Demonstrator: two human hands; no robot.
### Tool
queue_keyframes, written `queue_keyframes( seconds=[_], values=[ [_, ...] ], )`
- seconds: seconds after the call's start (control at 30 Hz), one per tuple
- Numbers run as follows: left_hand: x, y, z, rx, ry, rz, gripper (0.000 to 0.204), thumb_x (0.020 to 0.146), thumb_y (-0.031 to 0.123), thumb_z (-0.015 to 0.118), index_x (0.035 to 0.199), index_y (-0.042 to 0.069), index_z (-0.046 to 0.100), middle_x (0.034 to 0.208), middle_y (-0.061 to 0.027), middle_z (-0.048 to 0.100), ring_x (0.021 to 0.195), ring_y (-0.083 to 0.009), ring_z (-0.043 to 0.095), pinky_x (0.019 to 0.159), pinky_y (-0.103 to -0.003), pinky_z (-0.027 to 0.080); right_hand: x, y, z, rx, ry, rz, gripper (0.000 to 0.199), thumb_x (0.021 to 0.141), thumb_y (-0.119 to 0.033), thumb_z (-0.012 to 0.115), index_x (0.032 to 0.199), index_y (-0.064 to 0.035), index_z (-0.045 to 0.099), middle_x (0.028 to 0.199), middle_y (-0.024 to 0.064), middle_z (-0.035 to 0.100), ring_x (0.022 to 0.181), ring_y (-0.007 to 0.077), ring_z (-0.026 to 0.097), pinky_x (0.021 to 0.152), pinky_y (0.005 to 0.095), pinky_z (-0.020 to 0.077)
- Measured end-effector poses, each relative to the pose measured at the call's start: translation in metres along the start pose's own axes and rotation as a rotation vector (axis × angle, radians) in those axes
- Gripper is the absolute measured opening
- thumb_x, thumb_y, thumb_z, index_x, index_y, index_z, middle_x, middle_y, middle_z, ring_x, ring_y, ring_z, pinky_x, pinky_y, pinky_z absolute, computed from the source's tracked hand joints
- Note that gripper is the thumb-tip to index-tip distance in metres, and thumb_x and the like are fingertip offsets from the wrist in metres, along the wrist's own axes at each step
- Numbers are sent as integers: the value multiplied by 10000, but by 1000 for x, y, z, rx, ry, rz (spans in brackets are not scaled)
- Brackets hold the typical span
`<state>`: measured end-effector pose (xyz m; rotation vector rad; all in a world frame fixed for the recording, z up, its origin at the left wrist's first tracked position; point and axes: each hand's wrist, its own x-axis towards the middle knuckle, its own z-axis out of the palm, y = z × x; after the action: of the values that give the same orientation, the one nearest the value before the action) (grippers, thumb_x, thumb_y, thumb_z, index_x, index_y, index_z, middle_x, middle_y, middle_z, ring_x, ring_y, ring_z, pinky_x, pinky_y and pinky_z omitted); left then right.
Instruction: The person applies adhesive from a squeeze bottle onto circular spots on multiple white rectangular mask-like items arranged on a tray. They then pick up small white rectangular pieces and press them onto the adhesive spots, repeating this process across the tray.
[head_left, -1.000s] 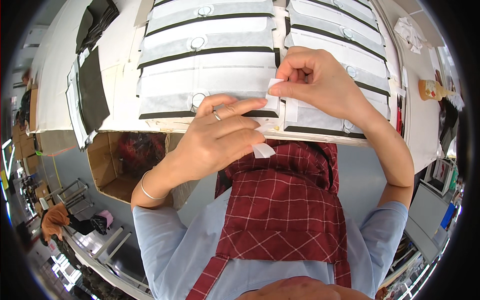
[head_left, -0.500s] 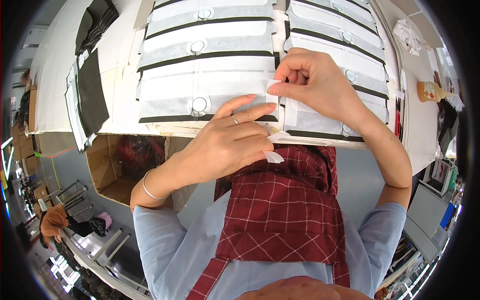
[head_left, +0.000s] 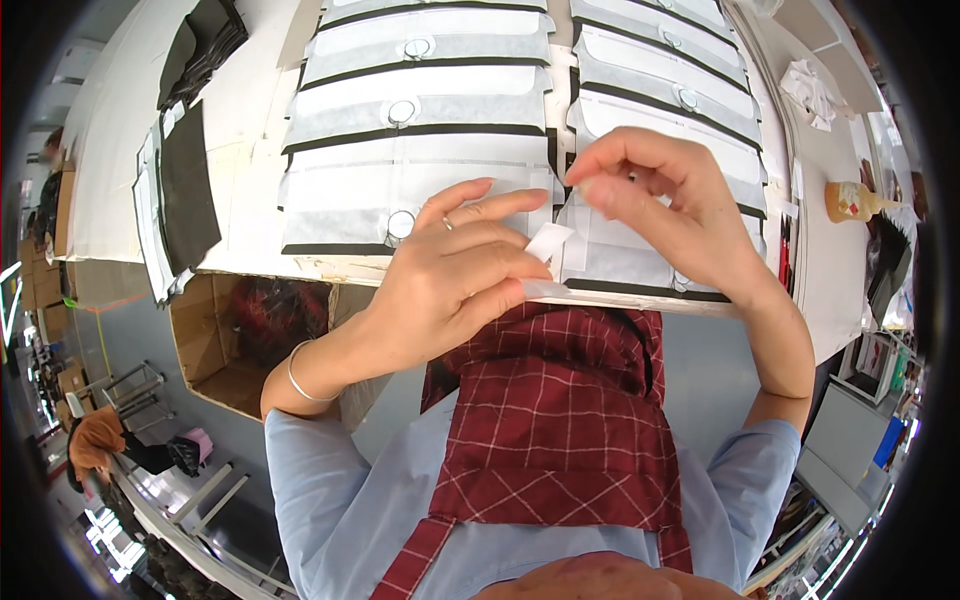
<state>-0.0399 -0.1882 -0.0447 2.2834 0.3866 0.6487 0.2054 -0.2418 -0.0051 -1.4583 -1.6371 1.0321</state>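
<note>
clock's centred on the L hand [head_left: 445, 270], 12 = away from the person; L hand's palm down over the near end of the L row [head_left: 470, 150] of white pcs w/ black edges, which runs up to 12; its pinky + ring finger are spread over the front pc, other fingers bent closer together; two white slips stick out past those fingertips, upper slip [head_left: 549, 241] btwn 2 and 3, lower slip [head_left: 545, 290] just past 3 by the thumb, looks pinched there; can't tell exactly which fingers grip the upper one

R hand [head_left: 680, 200] is btwn 2 and 3, over the near end of the R row [head_left: 635, 238]; thumb + index curl toward each other, tips close, other fingers tucked behind; can't tell if there's anything thin btwn them

round disc [head_left: 400, 224] on the front L pc is at abt 10:30, right by the L hand; dark sheets [head_left: 190, 185] btwn 9 and 10 on the white table [head_left: 250, 190]; cardboard box [head_left: 203, 345] at abt 8, below table lvl; red check apron [head_left: 560, 420] at 5; yellowish bottle [head_left: 850, 201] just shy of 3; white cloth [head_left: 812, 92] at 2
</note>
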Motion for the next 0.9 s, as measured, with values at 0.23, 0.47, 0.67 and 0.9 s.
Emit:
queue_keyframes(
  seconds=[0.23,0.47,0.67,0.9],
  values=[
    [13,2,7,39,23,8,109,852,109,743,957,121,770,973,-39,745,1207,-269,650,1150,-498,327,1,8,2,181,-74,189,139,867,-184,808,854,-56,757,773,-25,691,626,10,505,532,194,371],
    [8,-2,3,-22,-22,-5,170,825,59,722,984,95,768,991,-59,747,1099,-265,684,1118,-499,393,-2,12,-7,227,-50,214,96,864,-81,797,928,-21,757,854,11,717,706,32,581,600,189,455],
    [6,-6,7,-38,11,-17,189,823,46,711,999,85,767,1003,-66,747,1078,-260,688,1093,-495,419,2,15,0,343,-57,189,94,876,-77,790,918,-11,739,844,6,701,717,20,578,584,183,443],
    [8,-5,7,-27,23,-13,173,831,60,718,992,100,768,1002,-61,747,1075,-245,687,1100,-485,394,4,19,-4,361,-61,271,140,872,-134,806,889,-19,728,822,-12,677,723,8,556,568,188,421]
  ],
)
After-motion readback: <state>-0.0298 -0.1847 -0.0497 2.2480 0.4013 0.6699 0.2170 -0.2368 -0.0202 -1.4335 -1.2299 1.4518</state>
